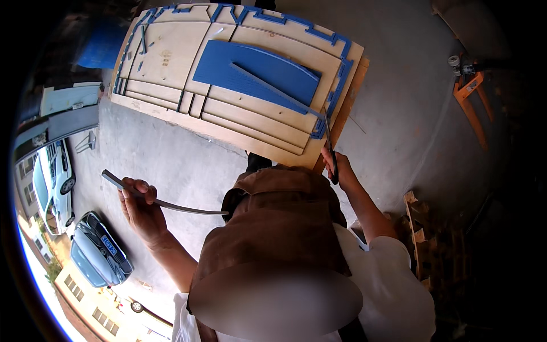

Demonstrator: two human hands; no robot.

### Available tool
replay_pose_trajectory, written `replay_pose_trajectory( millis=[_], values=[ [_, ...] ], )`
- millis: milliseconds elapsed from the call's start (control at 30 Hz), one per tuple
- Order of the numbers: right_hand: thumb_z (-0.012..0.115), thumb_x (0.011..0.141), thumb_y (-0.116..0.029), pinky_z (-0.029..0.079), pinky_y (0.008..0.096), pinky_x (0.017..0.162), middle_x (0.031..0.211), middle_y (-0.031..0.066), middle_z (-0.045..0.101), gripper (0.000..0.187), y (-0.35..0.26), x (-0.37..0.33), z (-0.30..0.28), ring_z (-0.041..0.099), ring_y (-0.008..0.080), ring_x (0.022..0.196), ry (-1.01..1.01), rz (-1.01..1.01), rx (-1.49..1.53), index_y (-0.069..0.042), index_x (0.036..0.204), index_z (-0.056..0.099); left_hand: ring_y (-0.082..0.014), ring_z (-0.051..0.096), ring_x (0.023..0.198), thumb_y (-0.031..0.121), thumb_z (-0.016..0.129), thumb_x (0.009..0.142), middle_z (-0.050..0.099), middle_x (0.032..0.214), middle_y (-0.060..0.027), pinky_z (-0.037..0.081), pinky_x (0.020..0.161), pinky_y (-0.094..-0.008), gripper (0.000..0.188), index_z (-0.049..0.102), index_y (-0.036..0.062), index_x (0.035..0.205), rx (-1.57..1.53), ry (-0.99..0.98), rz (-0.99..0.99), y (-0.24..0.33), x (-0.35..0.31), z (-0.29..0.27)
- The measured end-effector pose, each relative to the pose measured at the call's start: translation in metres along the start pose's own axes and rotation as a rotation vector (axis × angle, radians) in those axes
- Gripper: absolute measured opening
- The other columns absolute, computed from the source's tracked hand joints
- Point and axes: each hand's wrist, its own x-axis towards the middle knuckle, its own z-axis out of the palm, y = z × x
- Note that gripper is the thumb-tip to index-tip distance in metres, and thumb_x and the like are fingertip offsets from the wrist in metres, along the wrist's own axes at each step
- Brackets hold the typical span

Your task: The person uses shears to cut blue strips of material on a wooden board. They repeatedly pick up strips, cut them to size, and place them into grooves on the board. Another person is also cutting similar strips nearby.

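My left hand (143, 216) is raised off to the left, fingers closed around a long, thin grey strip (185, 208) that bends toward my apron. In my right hand (343, 165) is a pair of scissors (334, 165) with dark handles, the blades pointing up over the near right corner of a wooden board (176, 43). Thin dark lines run across that board, and blue strips (343, 74) follow its far and right edges. On top lies a curved-edged blue sheet (228, 62), with another narrow grey strip (268, 85) slanting across it to the scissor tips.
An orange-legged pallet jack (470, 94) stands at the right on the concrete floor (393, 114). Wooden pallets (419, 233) are stacked at the lower right. A blue barrel-like object (102, 45) is beyond the board's left end. Outside at left are a white car (54, 182) and a dark car (99, 251).
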Motion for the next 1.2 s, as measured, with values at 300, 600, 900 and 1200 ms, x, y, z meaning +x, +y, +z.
replay_pose_trajectory(
  millis=[300, 600, 900, 1200],
  values=[
    [0.067, 0.082, -0.051, 0.039, 0.025, 0.042, 0.052, -0.0021, 0.045, 0.048, 0.001, 0.014, 0.006, 0.045, 0.0095, 0.042, -0.043, -0.038, -0.045, -0.009, 0.068, 0.048, -0.0091, 0.041, 0.062, 0.022, 0.044, 0.099, 0.056, 0.08, -0.0054, 0.033, 0.057, -0.0225, 0.022, 0.054, 0.0046, 0.108, 0.025, 0.056, 0.094, 0.016, 0.006, -0.009],
    [0.064, 0.083, -0.054, 0.041, 0.026, 0.042, 0.052, -0.0006, 0.046, 0.052, -0.001, 0.014, 0.012, 0.047, 0.011, 0.042, -0.087, -0.126, -0.156, -0.01, 0.064, 0.045, -0.0091, 0.043, 0.063, 0.02, 0.047, 0.099, 0.057, 0.079, -0.0049, 0.034, 0.056, -0.0214, 0.019, 0.056, 0.0045, 0.105, 0.029, 0.159, 0.134, 0.027, 0.002, -0.009],
    [0.065, 0.083, -0.053, 0.041, 0.0285, 0.043, 0.052, 0.002, 0.048, 0.053, -0.008, 0.016, 0.015, 0.049, 0.0133, 0.043, -0.118, -0.274, -0.358, -0.008, 0.061, 0.047, -0.0067, 0.046, 0.063, 0.022, 0.049, 0.098, 0.061, 0.077, -0.003, 0.039, 0.059, -0.0206, 0.019, 0.055, 0.0047, 0.099, 0.247, 0.03, -0.053, -0.007, -0.003, 0.011],
    [0.065, 0.082, -0.053, 0.044, 0.0362, 0.056, 0.057, 0.0107, 0.054, 0.056, -0.021, -0.006, 0.021, 0.057, 0.0213, 0.058, 0.031, -0.248, -0.401, -0.001, 0.065, 0.053, -0.0063, 0.048, 0.064, 0.023, 0.049, 0.098, 0.062, 0.078, -0.0021, 0.042, 0.059, -0.0216, 0.019, 0.054, 0.0045, 0.097, 0.396, -0.129, -0.217, -0.055, 0.042, -0.007]
  ],
)
